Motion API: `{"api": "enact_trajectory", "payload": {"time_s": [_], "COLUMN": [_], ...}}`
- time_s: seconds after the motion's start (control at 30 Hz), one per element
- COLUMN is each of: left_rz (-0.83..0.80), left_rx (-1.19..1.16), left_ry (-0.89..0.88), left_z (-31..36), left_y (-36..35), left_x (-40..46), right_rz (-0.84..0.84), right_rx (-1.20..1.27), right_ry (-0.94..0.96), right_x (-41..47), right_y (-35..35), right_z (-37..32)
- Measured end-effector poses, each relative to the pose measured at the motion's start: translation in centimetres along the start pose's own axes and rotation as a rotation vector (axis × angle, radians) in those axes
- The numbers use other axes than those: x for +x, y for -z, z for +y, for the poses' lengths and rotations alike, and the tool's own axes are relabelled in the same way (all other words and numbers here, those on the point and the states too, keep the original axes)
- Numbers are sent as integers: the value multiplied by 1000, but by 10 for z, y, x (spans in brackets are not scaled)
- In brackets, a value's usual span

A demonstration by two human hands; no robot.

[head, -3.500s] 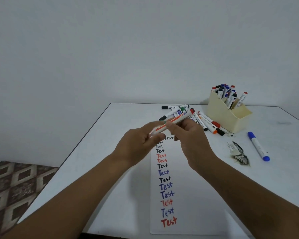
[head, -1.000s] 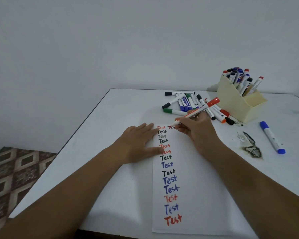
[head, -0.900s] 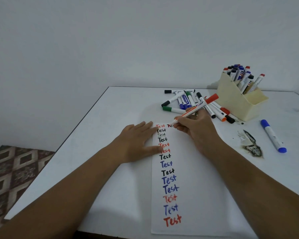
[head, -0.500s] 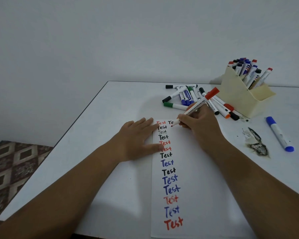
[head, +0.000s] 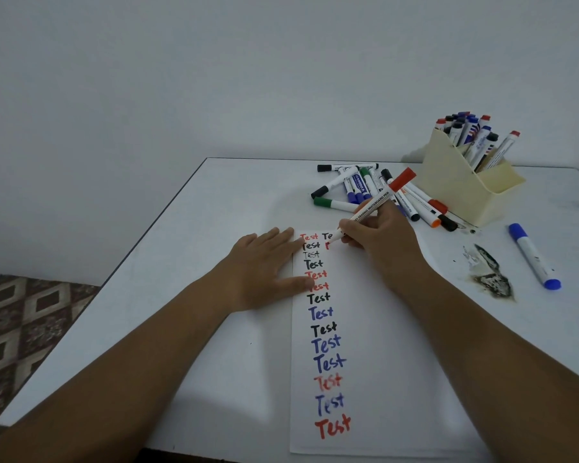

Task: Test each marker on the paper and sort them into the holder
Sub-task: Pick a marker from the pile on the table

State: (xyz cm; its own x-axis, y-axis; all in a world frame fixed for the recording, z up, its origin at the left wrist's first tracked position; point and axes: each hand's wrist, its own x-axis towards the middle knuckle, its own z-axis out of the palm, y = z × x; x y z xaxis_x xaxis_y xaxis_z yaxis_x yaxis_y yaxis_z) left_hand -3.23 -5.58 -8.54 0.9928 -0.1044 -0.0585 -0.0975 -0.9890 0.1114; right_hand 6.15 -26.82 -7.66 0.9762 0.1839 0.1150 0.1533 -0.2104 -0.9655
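Note:
My right hand [head: 380, 242] grips a red whiteboard marker [head: 376, 202], its cap stuck on the back end and its tip touching the white paper [head: 375, 345] near the top of a second column. A small red mark shows at the tip. My left hand [head: 264, 269] lies flat with straight fingers on the paper's left edge. A column of "Test" words in red, black and blue runs down the sheet. Several loose markers [head: 355, 187] lie in a pile beyond my hands. The cream holder [head: 455, 185] at the back right holds several markers.
A blue-capped marker [head: 533, 255] lies alone on the white table [head: 181, 262] at the right. A dark burnt-looking stain [head: 490, 275] sits between it and my right arm. The table's left edge drops to a patterned floor [head: 20, 329].
My hands went from holding the red marker in the air to the paper. Over the last second the tip dropped below the black "Te" and started a red mark.

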Motion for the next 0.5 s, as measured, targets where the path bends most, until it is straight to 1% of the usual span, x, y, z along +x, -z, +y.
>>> {"api": "enact_trajectory", "payload": {"time_s": [0.07, 0.2, 0.4, 0.5], "left_rz": [2, 7, 9, 15], "left_rx": [3, -4, -21, -18], "left_ry": [-2, -4, -4, -3], "left_z": [0, -1, -2, -2], "left_y": [0, 0, -1, -2], "left_x": [0, 0, 0, 0], "right_rz": [2, -4, 54, 46], "right_rx": [3, -74, -39, -92], "right_ry": [11, 13, 11, 26], "right_x": [-1, 0, 0, -1], "right_y": [-1, -5, -2, -2], "right_z": [0, 1, 2, 1]}}
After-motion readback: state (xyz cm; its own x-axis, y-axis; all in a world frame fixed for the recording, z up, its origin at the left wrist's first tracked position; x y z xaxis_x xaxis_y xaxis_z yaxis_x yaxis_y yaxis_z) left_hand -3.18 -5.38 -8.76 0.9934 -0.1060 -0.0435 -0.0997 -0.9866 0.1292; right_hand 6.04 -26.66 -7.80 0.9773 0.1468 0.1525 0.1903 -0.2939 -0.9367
